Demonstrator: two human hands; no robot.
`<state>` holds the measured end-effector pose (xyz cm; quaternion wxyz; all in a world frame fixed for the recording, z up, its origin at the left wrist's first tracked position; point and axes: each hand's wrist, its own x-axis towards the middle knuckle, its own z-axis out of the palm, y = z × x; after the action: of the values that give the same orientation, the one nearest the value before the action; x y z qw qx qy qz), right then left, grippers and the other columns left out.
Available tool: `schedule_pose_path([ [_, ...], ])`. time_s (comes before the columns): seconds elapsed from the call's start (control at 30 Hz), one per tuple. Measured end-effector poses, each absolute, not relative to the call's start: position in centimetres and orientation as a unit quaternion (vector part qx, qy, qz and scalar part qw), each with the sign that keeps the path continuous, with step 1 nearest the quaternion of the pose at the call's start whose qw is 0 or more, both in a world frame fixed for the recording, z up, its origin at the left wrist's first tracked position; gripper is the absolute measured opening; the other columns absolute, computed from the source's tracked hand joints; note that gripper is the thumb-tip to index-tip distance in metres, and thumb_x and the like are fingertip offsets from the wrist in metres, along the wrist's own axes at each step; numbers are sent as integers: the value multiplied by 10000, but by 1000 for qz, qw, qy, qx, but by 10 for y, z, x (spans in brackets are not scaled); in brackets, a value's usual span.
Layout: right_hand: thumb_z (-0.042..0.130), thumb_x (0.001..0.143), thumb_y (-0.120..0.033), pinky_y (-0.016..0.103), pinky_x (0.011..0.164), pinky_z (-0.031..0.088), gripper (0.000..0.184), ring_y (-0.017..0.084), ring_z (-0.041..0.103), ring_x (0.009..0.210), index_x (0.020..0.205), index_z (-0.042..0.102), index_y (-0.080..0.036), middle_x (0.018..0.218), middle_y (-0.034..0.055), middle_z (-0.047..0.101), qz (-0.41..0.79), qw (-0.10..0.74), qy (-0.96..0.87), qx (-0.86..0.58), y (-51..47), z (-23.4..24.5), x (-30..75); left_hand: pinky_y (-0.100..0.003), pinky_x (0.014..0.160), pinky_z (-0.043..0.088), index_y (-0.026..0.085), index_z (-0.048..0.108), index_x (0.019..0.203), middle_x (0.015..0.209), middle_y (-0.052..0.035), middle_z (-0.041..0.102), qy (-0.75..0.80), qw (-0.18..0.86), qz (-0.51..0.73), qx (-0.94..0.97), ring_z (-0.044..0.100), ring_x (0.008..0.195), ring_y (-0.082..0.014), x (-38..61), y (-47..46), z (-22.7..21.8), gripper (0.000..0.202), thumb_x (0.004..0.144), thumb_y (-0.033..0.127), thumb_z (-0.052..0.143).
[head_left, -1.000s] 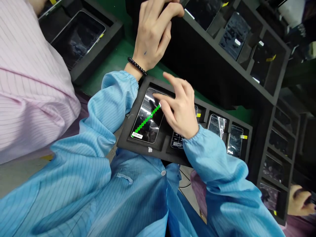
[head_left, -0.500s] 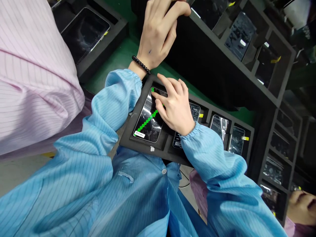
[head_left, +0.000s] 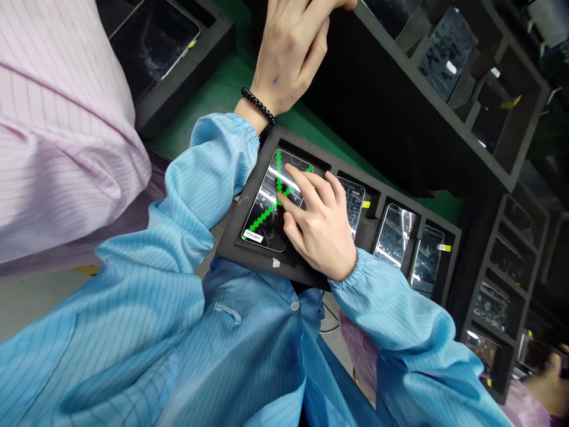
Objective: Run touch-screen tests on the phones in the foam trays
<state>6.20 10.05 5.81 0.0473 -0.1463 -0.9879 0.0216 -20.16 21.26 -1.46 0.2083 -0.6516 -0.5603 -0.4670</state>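
A tablet (head_left: 267, 198) lies face up in the left compartment of a black foam tray (head_left: 231, 243). Green blocky trails run across its lit screen: one slants between opposite corners, another comes down from the upper left corner. My right hand (head_left: 322, 222) is over the screen with fingers apart, the index fingertip at the lower end of the downward trail. My left hand (head_left: 291, 50), with a black beaded bracelet (head_left: 258, 107) at its wrist, reaches to the edge of a higher tray. Its fingers look loosely apart and are partly cut off by the picture's top.
Phones (head_left: 395, 234) sit in the tray's other compartments, some with yellow tabs. A higher foam tray (head_left: 448, 127) holds more devices, as does a side tray (head_left: 511, 279). A pink striped sleeve (head_left: 66, 118) is at the left, near another tablet (head_left: 155, 44). Another person's hand (head_left: 549, 382) shows lower right.
My right index finger has moved down from the screen's upper left corner to about its middle, and a green trail now follows that path. My left hand has shifted slightly up and right in view.
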Motion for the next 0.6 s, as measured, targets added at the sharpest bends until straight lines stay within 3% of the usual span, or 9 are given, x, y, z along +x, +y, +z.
schedule_pose_path([
  [0.17,483,985,-205,556,1190,352,314,302,552,1328,1139,751,-152,1548,130,539,33,54,-988,-140,87,61,73,-543,1048,423,276,518,1350,1268,1,623,-576,195,-458,-649,620,1231,-248,-201,210,-13,472,1062,273,144],
  [0.3,483,984,-212,561,1191,341,319,300,560,1306,1156,745,-154,1549,129,538,47,48,-988,-140,78,64,83,-585,1048,408,227,559,1247,1136,-31,606,-595,173,-451,-643,634,1243,-287,-196,209,-8,514,1037,281,93],
  [0.5,479,974,-214,553,1183,348,334,289,572,1285,1180,736,-157,1523,123,568,62,42,-987,-143,64,67,99,-613,1086,354,199,571,1102,1053,-54,552,-606,136,-461,-634,655,1191,-306,-200,218,-15,709,1035,542,-46],
  [0.6,467,974,-208,553,1179,353,343,280,573,1289,1179,735,-147,1522,125,567,76,29,-987,-139,57,71,106,-647,1131,309,183,578,1037,1025,-73,550,-601,116,-477,-631,589,1288,-365,-208,223,-21,794,997,688,-34],
])
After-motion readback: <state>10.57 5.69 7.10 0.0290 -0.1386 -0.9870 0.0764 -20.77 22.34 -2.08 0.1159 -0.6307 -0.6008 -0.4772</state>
